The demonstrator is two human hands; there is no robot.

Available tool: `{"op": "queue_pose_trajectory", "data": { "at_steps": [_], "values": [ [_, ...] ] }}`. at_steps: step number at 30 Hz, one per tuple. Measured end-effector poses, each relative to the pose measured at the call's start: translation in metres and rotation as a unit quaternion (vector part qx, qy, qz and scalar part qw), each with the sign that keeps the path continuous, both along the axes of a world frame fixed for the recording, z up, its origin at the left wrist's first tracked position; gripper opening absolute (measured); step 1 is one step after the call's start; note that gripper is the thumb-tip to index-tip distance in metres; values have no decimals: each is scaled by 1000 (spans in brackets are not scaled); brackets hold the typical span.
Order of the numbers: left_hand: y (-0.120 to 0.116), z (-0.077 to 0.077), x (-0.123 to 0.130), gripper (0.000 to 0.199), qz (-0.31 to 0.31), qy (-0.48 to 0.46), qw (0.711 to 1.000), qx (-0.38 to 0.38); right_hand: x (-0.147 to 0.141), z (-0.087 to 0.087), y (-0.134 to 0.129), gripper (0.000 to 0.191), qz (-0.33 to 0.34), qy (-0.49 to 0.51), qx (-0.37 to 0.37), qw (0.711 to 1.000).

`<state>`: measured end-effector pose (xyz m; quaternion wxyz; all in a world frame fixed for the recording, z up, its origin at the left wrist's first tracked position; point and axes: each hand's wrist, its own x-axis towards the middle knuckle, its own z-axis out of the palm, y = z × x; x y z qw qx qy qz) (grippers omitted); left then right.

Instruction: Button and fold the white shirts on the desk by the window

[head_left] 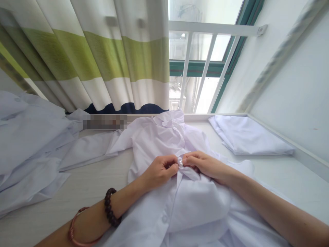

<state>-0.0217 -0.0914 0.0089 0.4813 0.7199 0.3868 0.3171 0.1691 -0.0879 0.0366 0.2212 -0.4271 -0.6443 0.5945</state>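
A white button-up shirt (151,137) lies spread out in front of me, its collar toward the window and one sleeve stretched to the left. Over the middle of its front, my left hand (160,171) pinches the placket edge between thumb and fingers. Close against it, my right hand (203,164) is closed on the shirt from the other side. A clear button (180,162) shows between the fingertips of both hands; whether it sits in its buttonhole cannot be made out. Lower on the front is another button (164,218).
More white shirts (33,137) lie heaped at the left. A folded white garment (252,135) rests on the right of the pale surface (95,181). Behind are a striped curtain (97,55), a white railing (205,61) and a window. A blurred-out patch (105,122) covers something near the back edge.
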Motion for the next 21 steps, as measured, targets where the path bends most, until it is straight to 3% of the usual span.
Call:
{"op": "queue_pose_trajectory", "data": {
  "at_steps": [3,6,8,12,14,16,19,21],
  "values": [
    [-1,2,1,18,-1,-5,1000,16,5,10,1,28,19,-34,-21,999],
    [3,1,-1,20,41,-19,999,12,14,21,2,27,101,-116,44,987],
    [8,-1,-4,21,75,-39,996,-10,22,31,0,23,120,-182,113,969],
    [23,-3,-8,20,133,-55,988,-55,39,48,-9,10,42,-331,285,898],
    [30,-2,-9,20,167,-66,982,-67,44,51,-15,9,10,-390,333,858],
    [34,2,-9,22,198,-92,973,-78,44,51,-22,13,19,-427,349,834],
    [37,11,-10,21,214,-111,966,-97,42,47,-35,18,98,-420,333,839],
    [37,22,-14,20,199,-97,970,-99,49,44,-43,14,101,-383,330,857]
  ]
}}
